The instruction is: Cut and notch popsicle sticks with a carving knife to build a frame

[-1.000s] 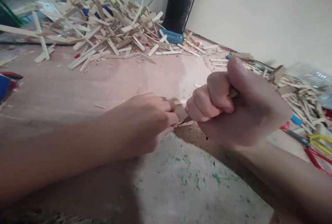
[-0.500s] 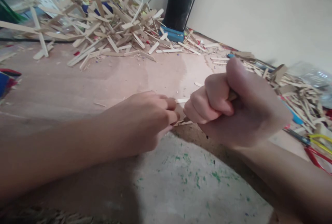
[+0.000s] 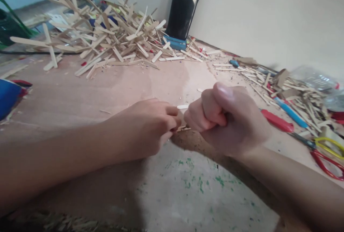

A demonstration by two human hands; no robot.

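Note:
My left hand (image 3: 150, 126) rests low over the table with its fingers curled together. A thin pale piece of wooden craft stick (image 3: 184, 129) pokes out at its fingertips, mostly covered by the hand. Close by on the right, my right hand (image 3: 228, 117) is clenched in a fist, thumb uppermost. Whatever the fist grips is hidden behind the fingers; half a second ago a brownish end showed beside the thumb. Just past the gap between the hands, the end of another craft stick (image 3: 182, 107) shows on the tabletop.
A large heap of craft sticks (image 3: 120, 34) fills the back left. A black upright object (image 3: 185, 6) on a blue base stands against the wall. On the right lie a red-handled tool (image 3: 278, 120), a blue-handled tool (image 3: 291, 113), scissors (image 3: 314, 145) and more sticks (image 3: 303, 95).
My right fist has come down and to the left, closer to the left hand, and the brownish end by its thumb no longer shows. The left hand stays almost in place; the view has shifted slightly.

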